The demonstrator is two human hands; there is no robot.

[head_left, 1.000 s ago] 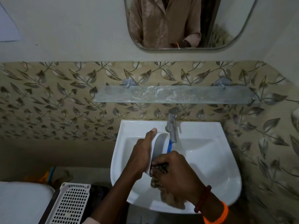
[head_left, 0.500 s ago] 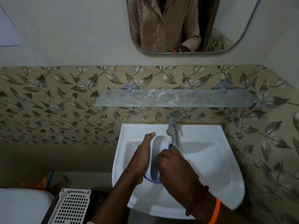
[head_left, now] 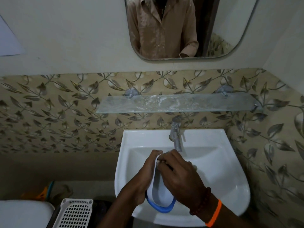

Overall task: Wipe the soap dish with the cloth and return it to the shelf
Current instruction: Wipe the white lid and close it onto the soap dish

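Soap dish, white with a blue rim, is held over the white sink, above the basin's front left part and tipped so its hollow faces up and to the right. The left hand grips it from the left side, fingers curled round the far end and the palm against its outer wall. The right hand lies across the dish's upper right side, its fingers bent and pressed into the far end of the hollow; whether the cloth is under them cannot be told, since the hand covers that spot. A red bead bracelet and an orange band sit on the right wrist. The chrome tap stands at the sink's back edge, its spout just beyond the right hand's knuckles. A glass shelf runs along the leaf-patterned tile wall above the tap. A mirror hangs higher up. A white perforated basket stands at lower left, beside the sink.
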